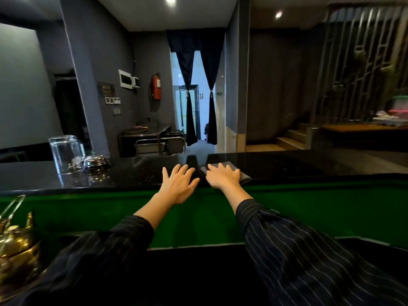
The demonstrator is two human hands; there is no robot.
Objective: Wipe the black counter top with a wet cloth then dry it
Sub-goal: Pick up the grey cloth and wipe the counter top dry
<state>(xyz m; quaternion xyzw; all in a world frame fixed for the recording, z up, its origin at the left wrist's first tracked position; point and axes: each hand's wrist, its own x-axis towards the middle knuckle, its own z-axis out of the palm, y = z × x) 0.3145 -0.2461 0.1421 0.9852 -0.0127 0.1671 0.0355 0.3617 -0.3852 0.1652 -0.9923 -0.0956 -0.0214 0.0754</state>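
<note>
Grey cloth (244,176) lengthwise along black counter top (132,173), right hand (223,176) flat atop it, left hand (178,184) splayed beside.

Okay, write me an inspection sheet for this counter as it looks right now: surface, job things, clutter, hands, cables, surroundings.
Surface: black counter top, glossy with reflections; wet or dry cannot be told.
Job's things: dark grey cloth, folded, flat on the counter.
Clutter: clear glass jar and silver call bell side by side at far left; brass kettle below the counter, lower left.
Hands: left hand open, fingers spread over the near edge; right hand pressing flat on the cloth.
Cables: nothing seen on the counter.
Surroundings: red fire extinguisher on grey wall, curtained doorway, stairs at right.
</note>
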